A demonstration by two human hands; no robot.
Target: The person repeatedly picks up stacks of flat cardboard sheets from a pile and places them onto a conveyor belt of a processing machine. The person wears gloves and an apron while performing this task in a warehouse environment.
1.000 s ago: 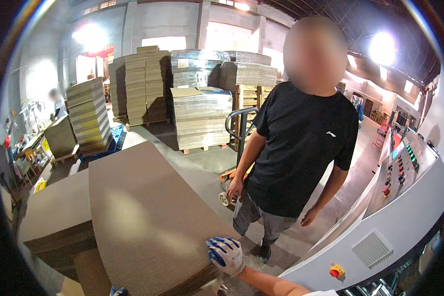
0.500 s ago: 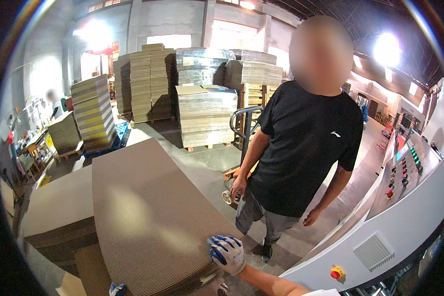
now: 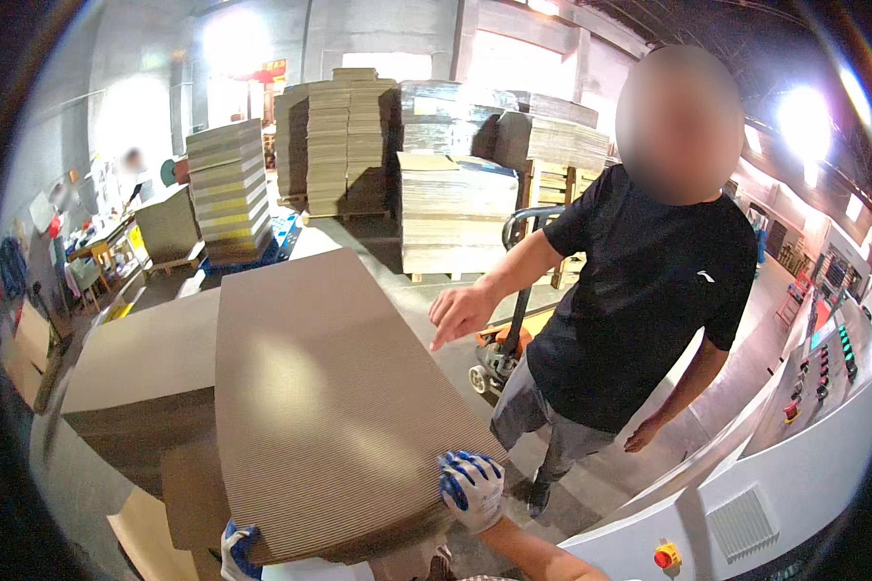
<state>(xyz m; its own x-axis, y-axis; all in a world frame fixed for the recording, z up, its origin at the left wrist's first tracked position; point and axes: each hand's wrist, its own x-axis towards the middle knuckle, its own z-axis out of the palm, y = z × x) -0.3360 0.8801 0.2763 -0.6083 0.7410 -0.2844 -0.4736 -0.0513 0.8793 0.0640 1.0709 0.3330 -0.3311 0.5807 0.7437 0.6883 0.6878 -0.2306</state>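
A stack of brown corrugated cardboard sheets (image 3: 320, 397), ridged on top, lies in front of me. My right hand (image 3: 472, 489), in a white glove with blue coating, is closed over its near right corner. At the near left corner my left hand (image 3: 239, 550), gloved alike, grips the edge; its thumb side shows, and the other fingers are partly hidden. Across the stack stands a co-worker in a black T-shirt (image 3: 649, 300). That person's raised hand (image 3: 462, 315) hovers by the right edge of the sheets, apart from my hands.
A lower cardboard stack (image 3: 145, 353) adjoins on the left. Behind the co-worker is a pallet truck (image 3: 499, 353). Tall cardboard piles (image 3: 349, 145) stand on pallets at the back. On the right runs a white machine (image 3: 746, 523) with a button panel (image 3: 819, 378) and a red-and-yellow switch (image 3: 667, 556).
The view has swung left, so the scene sits farther right. More of my left hand shows at the stack's near corner. The co-worker's hanging arm has lifted toward the sheets.
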